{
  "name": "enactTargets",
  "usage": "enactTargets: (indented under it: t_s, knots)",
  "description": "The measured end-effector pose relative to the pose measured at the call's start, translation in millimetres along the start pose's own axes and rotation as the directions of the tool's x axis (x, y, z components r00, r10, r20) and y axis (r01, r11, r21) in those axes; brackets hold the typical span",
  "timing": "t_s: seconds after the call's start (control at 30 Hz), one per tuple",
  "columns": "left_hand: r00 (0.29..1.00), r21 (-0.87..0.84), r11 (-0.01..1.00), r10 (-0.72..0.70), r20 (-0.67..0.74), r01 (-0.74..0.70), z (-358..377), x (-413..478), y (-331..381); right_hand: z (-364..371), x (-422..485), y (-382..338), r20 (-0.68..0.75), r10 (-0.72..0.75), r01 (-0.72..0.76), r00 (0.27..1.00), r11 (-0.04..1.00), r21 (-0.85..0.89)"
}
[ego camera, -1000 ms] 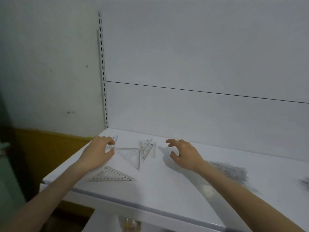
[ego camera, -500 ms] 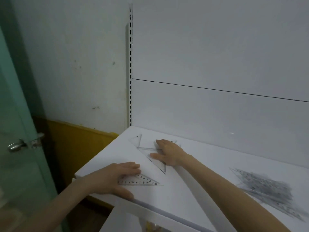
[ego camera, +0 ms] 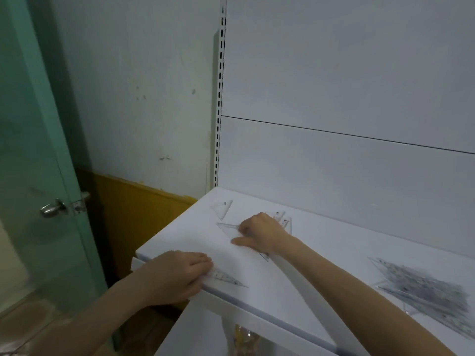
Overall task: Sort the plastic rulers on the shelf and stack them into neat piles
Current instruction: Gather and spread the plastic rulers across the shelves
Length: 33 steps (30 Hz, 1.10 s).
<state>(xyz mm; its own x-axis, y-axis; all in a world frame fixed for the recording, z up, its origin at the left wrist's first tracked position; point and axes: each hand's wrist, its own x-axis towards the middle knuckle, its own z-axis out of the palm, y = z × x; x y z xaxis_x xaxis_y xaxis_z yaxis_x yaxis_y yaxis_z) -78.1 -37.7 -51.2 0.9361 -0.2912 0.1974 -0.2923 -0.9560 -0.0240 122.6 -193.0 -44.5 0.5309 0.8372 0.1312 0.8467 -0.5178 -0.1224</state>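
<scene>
Firstly, one white shelf [ego camera: 334, 242] carries everything, and one green glass door [ego camera: 30, 150] stands to its left. One blurred pile of clear rulers [ego camera: 424, 289] lies at the shelf's right end, too smeared to count. Two bare hands work at the left end. The left hand [ego camera: 177, 276] lies at the front edge, its fingers [ego camera: 203, 263] straight and pressed together on one clear set square [ego camera: 227, 277]. The right hand [ego camera: 259, 232] is farther back, its fingers bent onto a second set square [ego camera: 227, 226] with the thumb stretched out; I cannot tell whether they pinch it. Two more [ego camera: 279, 215] show just behind that hand, and a fifth [ego camera: 223, 208] lies apart near the back-left corner.
</scene>
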Motion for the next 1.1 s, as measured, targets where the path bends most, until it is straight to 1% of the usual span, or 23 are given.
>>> enactTargets:
  t_s: [0.03,0.1,0.17,0.23,0.27,0.3,0.37,0.43,0.47,0.5,0.57,0.63,0.67,0.73,0.77,0.8,0.83,0.87,0.9,0.93,0.97,1.0,1.1]
  knots:
    - [0.998,0.023,0.999,0.023,-0.060,-0.021,2.5,-1.0,-1.9,-0.8,-1.8,-5.0,-0.010,-0.024,0.024,1.000,0.999,0.036]
    - [0.985,0.051,0.999,0.008,-0.173,0.000,5.9,-2.1,-5.6,-3.1,-7.0,-16.4,-0.022,-0.084,0.085,0.996,0.995,0.059]
    - [0.958,0.076,0.996,-0.031,-0.285,0.055,2.7,-1.6,-6.6,-3.6,-11.7,-27.2,-0.015,-0.194,0.194,0.981,0.981,0.016]
    - [0.908,0.044,0.987,-0.123,-0.400,0.153,-0.9,-4.5,-9.6,-1.6,-18.2,-36.4,-0.041,-0.330,0.327,0.943,0.943,-0.063]
    - [0.888,-0.007,0.980,-0.185,-0.421,0.201,-3.0,-6.2,-10.9,0.9,-22.6,-40.3,-0.066,-0.380,0.372,0.923,0.922,-0.104]
    - [0.874,-0.051,0.968,-0.245,-0.420,0.247,-5.9,-7.6,-10.8,3.4,-28.3,-45.7,-0.093,-0.419,0.404,0.903,0.903,-0.146]
    - [0.858,-0.026,0.943,-0.312,-0.409,0.330,-5.9,-6.8,-13.4,8.4,-42.2,-57.5,-0.142,-0.453,0.414,0.880,0.879,-0.238]
    - [0.872,0.037,0.935,-0.313,-0.377,0.352,-0.4,-3.7,-18.3,12.7,-55.7,-68.0,-0.180,-0.461,0.398,0.869,0.867,-0.299]
    - [0.876,0.038,0.936,-0.312,-0.367,0.349,4.3,-1.6,-22.1,14.9,-61.6,-72.6,-0.198,-0.458,0.382,0.867,0.864,-0.329]
    - [0.878,0.013,0.938,-0.320,-0.357,0.347,8.8,0.5,-24.9,18.0,-66.0,-76.5,-0.215,-0.460,0.367,0.862,0.857,-0.362]
    - [0.874,-0.098,0.928,-0.371,-0.315,0.359,12.0,7.3,-22.0,20.5,-72.2,-84.9,-0.233,-0.453,0.331,0.860,0.845,-0.421]
    - [0.829,-0.194,0.874,-0.484,-0.280,0.445,7.0,17.7,-11.4,20.7,-77.7,-93.6,-0.233,-0.439,0.296,0.868,0.833,-0.467]
    - [0.803,-0.187,0.837,-0.546,-0.238,0.514,5.3,22.9,-7.8,20.2,-82.0,-96.3,-0.233,-0.428,0.271,0.873,0.824,-0.497]
    - [0.774,-0.187,0.799,-0.600,-0.203,0.571,3.5,31.4,-0.9,17.6,-91.6,-93.2,-0.265,-0.379,0.214,0.887,0.844,-0.492]
    - [0.776,-0.186,0.801,-0.598,-0.201,0.569,2.2,36.0,3.3,15.4,-97.8,-86.9,-0.312,-0.344,0.178,0.886,0.872,-0.456]
    - [0.782,-0.194,0.807,-0.589,-0.203,0.557,0.9,39.3,6.1,10.6,-106.3,-79.3,-0.373,-0.294,0.147,0.880,0.915,-0.375]
    - [0.793,-0.211,0.817,-0.573,-0.205,0.536,0.5,41.7,9.1,5.6,-116.3,-69.6,-0.437,-0.231,0.133,0.869,0.961,-0.244]
    - [0.808,-0.213,0.833,-0.549,-0.213,0.510,-1.1,45.2,12.6,-2.7,-128.2,-60.0,-0.474,-0.126,0.123,0.871,0.992,-0.038]
    - [0.829,-0.195,0.858,-0.511,-0.228,0.475,-2.4,49.2,16.1,-12.5,-140.1,-50.3,-0.461,0.020,0.085,0.887,0.975,0.206]
    - [0.848,-0.196,0.882,-0.468,-0.249,0.429,-3.0,54.9,19.1,-21.1,-153.1,-40.7,-0.401,0.171,0.029,0.900,0.894,0.446]
    - [0.861,-0.230,0.896,-0.434,-0.264,0.381,-2.6,61.6,22.5,-28.4,-166.7,-31.2,-0.346,0.287,-0.020,0.893,0.794,0.607]
    - [0.873,-0.276,0.903,-0.403,-0.273,0.331,-2.3,69.4,26.9,-34.4,-179.5,-22.0,-0.323,0.370,-0.061,0.871,0.734,0.676]
    - [0.899,-0.392,0.904,-0.308,-0.312,0.173,1.5,99.5,49.2,-44.1,-214.2,1.8,-0.316,0.512,-0.125,0.799,0.655,0.745]
